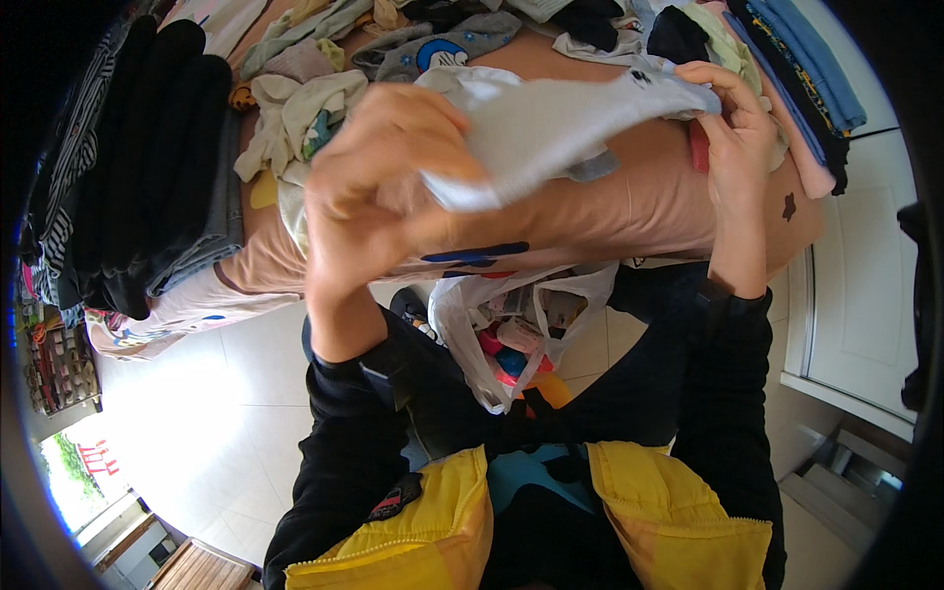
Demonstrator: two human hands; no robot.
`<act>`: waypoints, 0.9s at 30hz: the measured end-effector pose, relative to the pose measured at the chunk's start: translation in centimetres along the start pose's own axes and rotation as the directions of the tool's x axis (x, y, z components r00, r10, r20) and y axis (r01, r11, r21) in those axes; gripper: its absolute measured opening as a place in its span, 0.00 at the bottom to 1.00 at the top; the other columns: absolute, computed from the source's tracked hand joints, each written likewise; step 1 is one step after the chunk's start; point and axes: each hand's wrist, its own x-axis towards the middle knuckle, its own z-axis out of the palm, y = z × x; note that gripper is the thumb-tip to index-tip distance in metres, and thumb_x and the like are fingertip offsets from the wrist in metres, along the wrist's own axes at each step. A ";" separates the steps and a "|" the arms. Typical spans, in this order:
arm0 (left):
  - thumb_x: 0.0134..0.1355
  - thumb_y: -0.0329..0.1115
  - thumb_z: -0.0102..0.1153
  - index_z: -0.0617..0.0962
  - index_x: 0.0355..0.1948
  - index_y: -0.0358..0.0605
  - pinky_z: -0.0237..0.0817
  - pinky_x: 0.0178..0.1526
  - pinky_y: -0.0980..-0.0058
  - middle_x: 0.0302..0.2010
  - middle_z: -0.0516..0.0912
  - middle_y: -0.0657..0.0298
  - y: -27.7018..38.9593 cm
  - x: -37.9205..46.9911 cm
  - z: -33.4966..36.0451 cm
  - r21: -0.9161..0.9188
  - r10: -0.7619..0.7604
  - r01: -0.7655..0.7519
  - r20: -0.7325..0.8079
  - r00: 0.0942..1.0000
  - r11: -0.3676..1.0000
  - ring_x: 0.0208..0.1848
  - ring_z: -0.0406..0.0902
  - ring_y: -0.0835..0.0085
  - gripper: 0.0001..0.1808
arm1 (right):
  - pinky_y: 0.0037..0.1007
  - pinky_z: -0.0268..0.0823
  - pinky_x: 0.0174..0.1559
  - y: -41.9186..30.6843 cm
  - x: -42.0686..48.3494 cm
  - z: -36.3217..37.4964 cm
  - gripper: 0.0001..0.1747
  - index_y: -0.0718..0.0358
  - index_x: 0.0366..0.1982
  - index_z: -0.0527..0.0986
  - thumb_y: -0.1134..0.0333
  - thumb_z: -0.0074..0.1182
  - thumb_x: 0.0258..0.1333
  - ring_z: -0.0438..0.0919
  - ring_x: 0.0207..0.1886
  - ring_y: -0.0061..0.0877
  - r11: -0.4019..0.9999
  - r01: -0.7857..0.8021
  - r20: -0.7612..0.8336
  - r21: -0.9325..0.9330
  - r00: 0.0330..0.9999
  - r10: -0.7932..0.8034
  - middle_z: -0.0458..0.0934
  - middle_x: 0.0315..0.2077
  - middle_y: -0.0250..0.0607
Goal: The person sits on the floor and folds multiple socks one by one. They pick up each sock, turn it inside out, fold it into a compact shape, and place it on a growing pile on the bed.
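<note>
Above the edge of a peach-coloured bed sheet (649,195), a white sock (553,118) is stretched between my two hands. Its body is held by my left hand (383,177), which is blurred by motion. The fingers of my right hand (737,133) pinch the other end, where there is a grey-blue section and a small dark mark. Beneath the white sock lies a small grey piece of cloth (592,167), partly hidden. Just past my left hand sits a crumpled cream garment (284,125). A grey sock with a blue cartoon patch (472,40) lies farther back.
Folded black clothes (147,162) are stacked at the left, folded blue clothes (811,63) at the right. Between my legs is a white plastic bag (457,324) with several colourful items inside. A white door panel (863,295) stands at the right, a slatted wooden stool (199,568) at lower left.
</note>
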 end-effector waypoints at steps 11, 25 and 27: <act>0.62 0.40 0.71 0.78 0.54 0.29 0.74 0.56 0.70 0.48 0.84 0.48 -0.2 -0.9 5.8 -0.338 -0.640 0.587 -0.064 0.766 0.736 0.53 0.82 0.66 0.27 | 0.33 0.69 0.62 -0.5 -0.3 1.1 0.12 0.62 0.46 0.67 0.83 0.39 0.65 0.76 0.59 0.33 0.813 -0.060 0.305 0.579 0.941 -0.148 0.75 0.55 0.54; 0.64 0.23 0.59 0.76 0.54 0.41 0.71 0.49 0.79 0.46 0.83 0.65 1.7 -0.7 6.1 -0.626 -0.441 0.179 -0.293 0.848 0.759 0.45 0.80 0.79 0.17 | 0.29 0.73 0.56 0.5 -1.9 3.9 0.22 0.62 0.57 0.70 0.71 0.61 0.62 0.79 0.54 0.27 0.987 -0.134 0.290 -0.087 0.945 0.154 0.79 0.53 0.38; 0.63 0.24 0.58 0.76 0.53 0.40 0.72 0.46 0.79 0.43 0.84 0.64 1.3 -0.5 3.6 -0.497 -0.478 0.227 -0.467 0.744 0.838 0.43 0.81 0.79 0.16 | 0.27 0.73 0.53 0.8 -2.6 4.7 0.23 0.62 0.57 0.71 0.71 0.62 0.61 0.81 0.50 0.24 0.952 -0.022 0.389 -0.304 0.910 0.145 0.81 0.48 0.38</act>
